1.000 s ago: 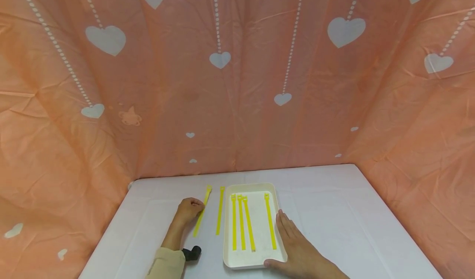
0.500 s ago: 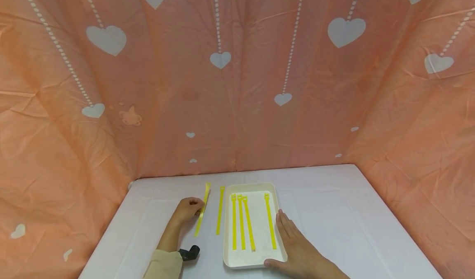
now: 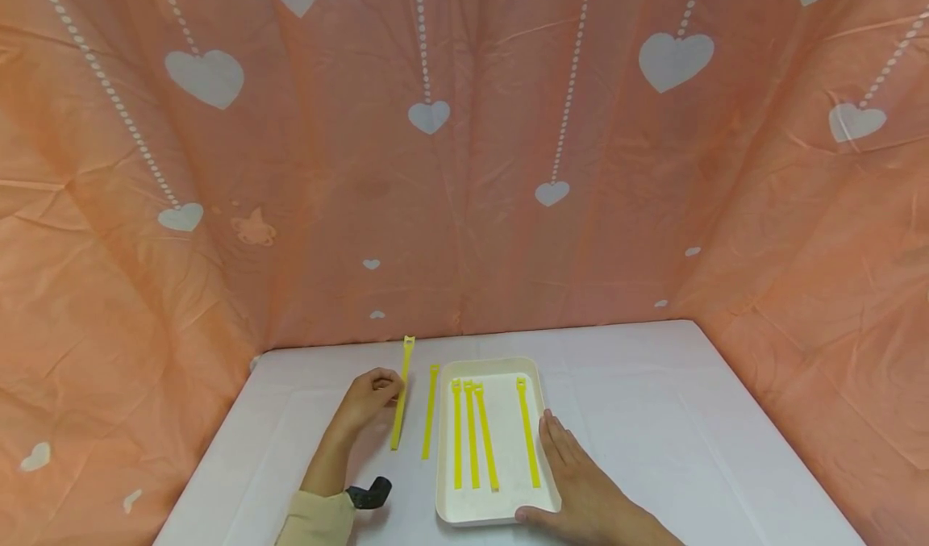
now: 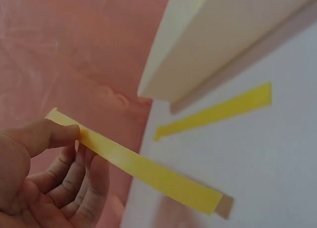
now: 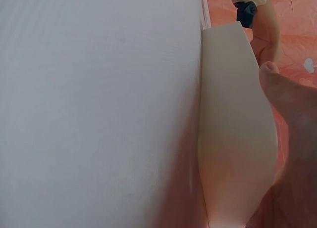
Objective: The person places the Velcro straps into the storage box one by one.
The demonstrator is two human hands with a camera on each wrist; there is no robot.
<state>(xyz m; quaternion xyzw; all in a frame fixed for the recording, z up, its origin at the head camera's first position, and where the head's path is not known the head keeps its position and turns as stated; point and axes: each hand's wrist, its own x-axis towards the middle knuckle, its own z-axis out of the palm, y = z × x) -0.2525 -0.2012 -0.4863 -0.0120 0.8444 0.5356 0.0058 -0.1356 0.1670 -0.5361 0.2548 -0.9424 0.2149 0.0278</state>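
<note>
My left hand [image 3: 368, 397] pinches a yellow hook-and-loop cable tie [image 3: 400, 422] between thumb and fingers. In the left wrist view the thumb lies on the cable tie's flat face [image 4: 163, 172], and its lower end slants down over the white table. A second yellow cable tie [image 3: 431, 417] lies on the table between this hand and a white tray [image 3: 510, 449]. Inside the tray are several more cable ties, three grouped at the left and one [image 3: 528, 437] at the right. My right hand [image 3: 584, 481] rests with straight fingers along the tray's right side, thumb at the near rim.
White cloth covers the table [image 3: 653, 401]. A peach curtain [image 3: 464, 231] with white hearts hangs behind and at both sides. On the left wrist is a black camera mount [image 3: 372, 493], just below a beige sleeve cuff.
The left hand has lifted its cable tie off the table, with the slotted head now farther up and away. The right hand and tray have stayed in place.
</note>
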